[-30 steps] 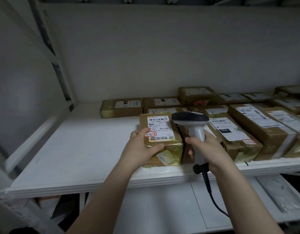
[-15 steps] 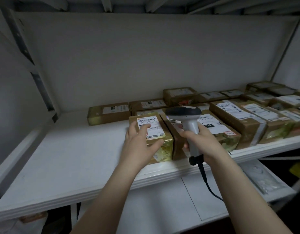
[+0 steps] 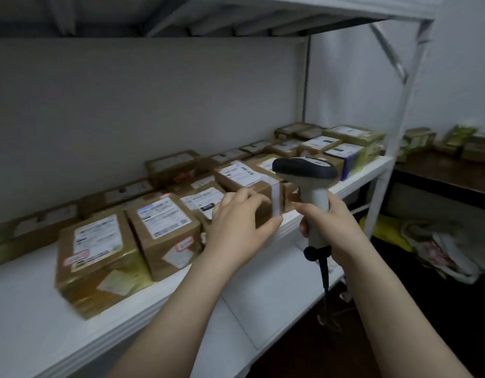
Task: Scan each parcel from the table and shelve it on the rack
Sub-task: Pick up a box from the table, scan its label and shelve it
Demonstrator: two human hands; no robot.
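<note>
Left hand (image 3: 242,225) empty, fingers (image 3: 245,196) spread loosely, hovering at the near edge of the white rack shelf (image 3: 31,317), in front of a long brown parcel (image 3: 246,178) with a white label. Right hand (image 3: 331,227) wraps the grey handle of a barcode scanner (image 3: 308,181), dark head up, black cable (image 3: 325,274) hanging below. Near left on the shelf, two taped brown boxes touching side by side: nearest parcel (image 3: 99,257) and second parcel (image 3: 165,227). More labelled parcels run along the back wall to the far right. Dark worktop (image 3: 440,173) at far right carries more parcels. Picture is motion-blurred.
</note>
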